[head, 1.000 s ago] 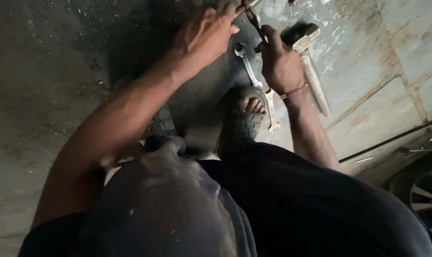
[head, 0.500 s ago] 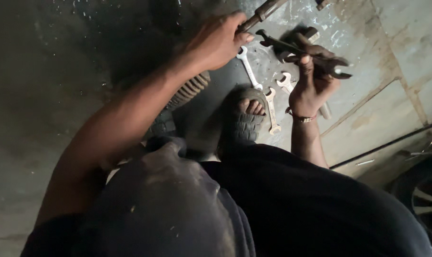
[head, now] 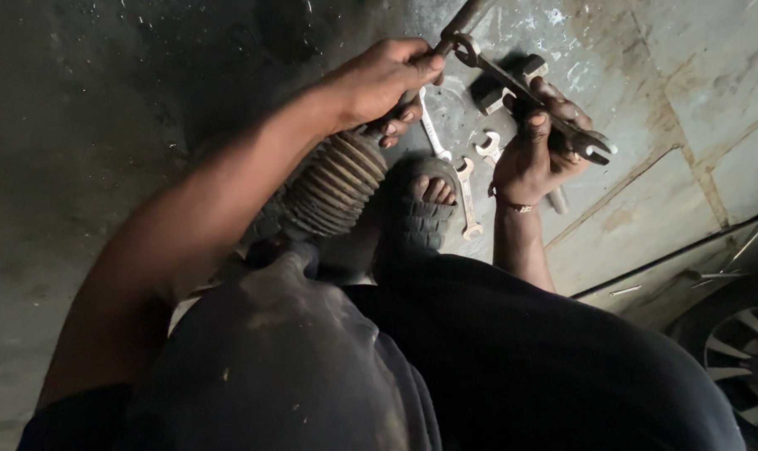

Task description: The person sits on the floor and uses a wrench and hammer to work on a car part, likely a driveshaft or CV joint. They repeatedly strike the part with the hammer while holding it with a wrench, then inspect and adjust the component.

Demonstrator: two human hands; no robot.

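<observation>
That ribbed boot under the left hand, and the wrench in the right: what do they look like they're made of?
The ribbed boot looks like black rubber: matte, dusty, with soft accordion folds. The wrench in the right hand looks like steel, dark and grimy, with a brighter worn open end. The left hand grips the rod above the boot.

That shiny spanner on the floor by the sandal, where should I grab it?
Probably grip the spanner around its thin middle shaft, reaching down from above on the side away from the sandalled foot. It lies flat on the floor, and that side looks free.
</observation>
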